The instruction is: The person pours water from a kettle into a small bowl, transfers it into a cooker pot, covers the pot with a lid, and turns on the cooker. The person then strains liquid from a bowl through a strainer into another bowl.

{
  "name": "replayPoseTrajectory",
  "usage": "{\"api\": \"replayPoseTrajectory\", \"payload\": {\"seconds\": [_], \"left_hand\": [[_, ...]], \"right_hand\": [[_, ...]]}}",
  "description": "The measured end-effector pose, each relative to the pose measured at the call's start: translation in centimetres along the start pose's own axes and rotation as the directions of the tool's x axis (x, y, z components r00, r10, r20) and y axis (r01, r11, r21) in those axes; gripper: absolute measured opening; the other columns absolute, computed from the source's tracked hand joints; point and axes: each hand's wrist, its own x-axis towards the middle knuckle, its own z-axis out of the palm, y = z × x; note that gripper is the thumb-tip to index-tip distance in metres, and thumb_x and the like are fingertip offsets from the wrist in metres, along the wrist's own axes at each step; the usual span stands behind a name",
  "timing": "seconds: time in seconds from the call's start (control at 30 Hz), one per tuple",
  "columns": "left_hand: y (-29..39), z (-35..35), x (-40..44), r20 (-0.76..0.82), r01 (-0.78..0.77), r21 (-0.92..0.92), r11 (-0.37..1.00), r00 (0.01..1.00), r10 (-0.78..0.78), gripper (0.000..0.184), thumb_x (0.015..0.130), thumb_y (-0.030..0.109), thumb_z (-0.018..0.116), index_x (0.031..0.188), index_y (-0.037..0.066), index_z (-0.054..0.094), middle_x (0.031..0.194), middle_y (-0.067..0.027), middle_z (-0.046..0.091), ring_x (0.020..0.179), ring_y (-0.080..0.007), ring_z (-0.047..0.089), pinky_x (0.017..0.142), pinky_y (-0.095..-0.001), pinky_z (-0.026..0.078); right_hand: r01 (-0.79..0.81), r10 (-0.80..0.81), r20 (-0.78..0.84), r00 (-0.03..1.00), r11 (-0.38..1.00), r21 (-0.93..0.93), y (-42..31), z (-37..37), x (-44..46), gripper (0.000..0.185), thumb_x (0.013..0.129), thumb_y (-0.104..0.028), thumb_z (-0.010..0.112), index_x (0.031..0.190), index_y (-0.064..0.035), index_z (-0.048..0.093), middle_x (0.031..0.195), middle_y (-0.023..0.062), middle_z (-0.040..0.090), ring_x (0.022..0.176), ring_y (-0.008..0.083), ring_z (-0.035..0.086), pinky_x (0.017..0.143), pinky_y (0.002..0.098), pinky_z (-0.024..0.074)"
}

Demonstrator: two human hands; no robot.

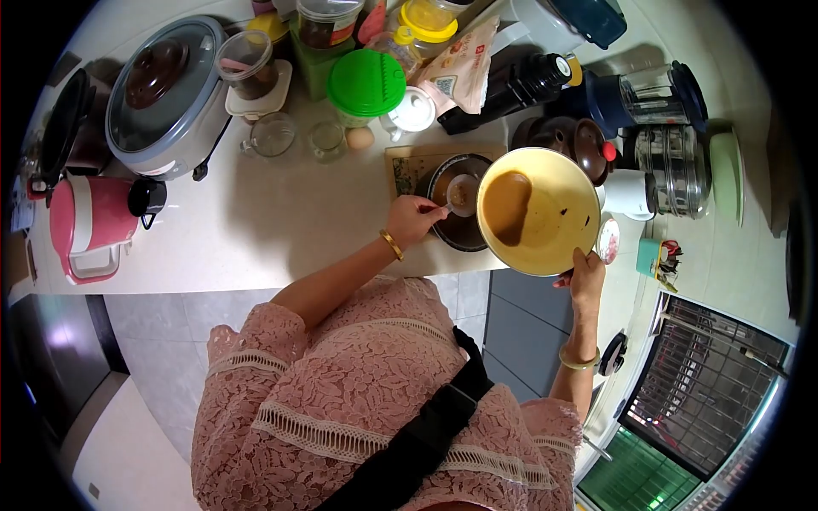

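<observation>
My left hand [412,219] pinches the handle of a small strainer [461,195]. Its round mesh bowl sits over a dark pot [464,235] and has some brown bits in it. My right hand [585,274] grips the rim of a yellow bowl [554,243]. Brown liquid [509,207] pools on the left side of this bowl, which tilts toward the pot, and a few dark specks cling to its inner wall. The bowl's left edge is right beside the strainer. Under the pot lies a patterned board or mat [407,169], partly hidden.
A brown egg [360,138], a glass cup [326,141] and a glass mug [272,134] stand behind my left hand. Farther back is a green-lidded tub [366,83]. A slow cooker [166,94] and a pink kettle [89,226] are at left, a blender [652,95] at right.
</observation>
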Motion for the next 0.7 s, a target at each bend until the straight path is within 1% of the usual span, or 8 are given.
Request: {"api": "replayPoseTrajectory", "payload": {"seconds": [0.13,0.23,0.3,0.43,0.5,0.6,0.7], "left_hand": [[0.0,-0.1,0.0,0.001,-0.009,0.004,1.0,1.0,0.009,0.022,0.069,0.022,0.067,0.076,0.001,0.065,0.066,-0.0084,0.062,0.056,-0.0117,0.053,0.055,-0.0241,0.043],[0.1,-0.1,-0.1,-0.013,-0.02,0.023,1.0,1.0,0.02,0.023,0.069,0.023,0.067,0.076,0.001,0.065,0.065,-0.008,0.062,0.055,-0.0117,0.053,0.054,-0.0243,0.043],[-0.2,0.0,0.0,-0.024,-0.056,0.012,0.998,0.998,0.057,0.023,0.069,0.023,0.067,0.076,0.001,0.065,0.064,-0.0081,0.062,0.054,-0.0119,0.053,0.053,-0.0245,0.043],[-0.2,0.0,0.1,-0.013,-0.045,0.015,0.999,0.999,0.045,0.023,0.069,0.023,0.067,0.075,0.001,0.065,0.064,-0.0082,0.062,0.054,-0.0118,0.053,0.053,-0.0245,0.042],[0.0,-0.1,0.0,-0.011,-0.048,0.043,0.998,0.999,0.049,0.023,0.069,0.023,0.067,0.075,0.001,0.065,0.064,-0.0082,0.061,0.054,-0.0118,0.053,0.053,-0.0245,0.042],[-0.7,0.1,0.2,-0.008,-0.044,0.015,0.999,0.999,0.044,0.023,0.069,0.023,0.067,0.075,0.001,0.065,0.064,-0.008,0.061,0.054,-0.0117,0.053,0.053,-0.0245,0.042],[-0.4,0.0,0.1,-0.005,-0.041,0.028,0.999,0.999,0.041,0.023,0.069,0.023,0.067,0.075,0.001,0.065,0.063,-0.008,0.061,0.054,-0.0115,0.052,0.053,-0.0243,0.042]], "right_hand": [[-0.002,0.002,-0.012,1.0,1.0,-0.03,-1.1,0.3,-0.3,0.03,0.084,-0.016,0.038,0.07,0.009,0.045,0.048,0.0114,0.049,0.034,0.0156,0.047,0.032,0.0251,0.0405],[0.026,-0.028,-0.023,0.999,0.996,-0.082,-1.1,0.4,-0.2,0.032,0.085,-0.017,0.038,0.07,0.0092,0.046,0.048,0.0114,0.049,0.034,0.0153,0.047,0.032,0.0252,0.0406],[0.046,-0.049,-0.019,0.999,0.993,-0.11,-1.0,0.4,-0.1,0.032,0.085,-0.018,0.038,0.069,0.009,0.046,0.049,0.0116,0.049,0.034,0.0149,0.047,0.033,0.0252,0.0404],[0.051,-0.053,-0.014,0.999,0.992,-0.116,-1.7,0.7,-0.4,0.033,0.085,-0.018,0.038,0.069,0.0086,0.047,0.049,0.0119,0.05,0.034,0.0147,0.047,0.033,0.0254,0.0405],[0.087,-0.091,-0.018,0.996,0.986,-0.14,-2.0,0.8,-0.5,0.032,0.086,-0.018,0.037,0.07,0.0083,0.047,0.05,0.0118,0.051,0.035,0.0145,0.047,0.033,0.0256,0.0409],[0.092,-0.097,-0.022,0.995,0.98,-0.174,-2.2,0.9,-0.4,0.032,0.086,-0.018,0.037,0.069,0.0085,0.047,0.05,0.0115,0.051,0.035,0.0141,0.047,0.033,0.0254,0.0411],[0.113,-0.117,-0.014,0.993,0.977,-0.182,-2.6,1.0,-0.6,0.032,0.086,-0.017,0.037,0.07,0.0086,0.047,0.05,0.0114,0.051,0.036,0.014,0.047,0.033,0.025,0.0411]]}}
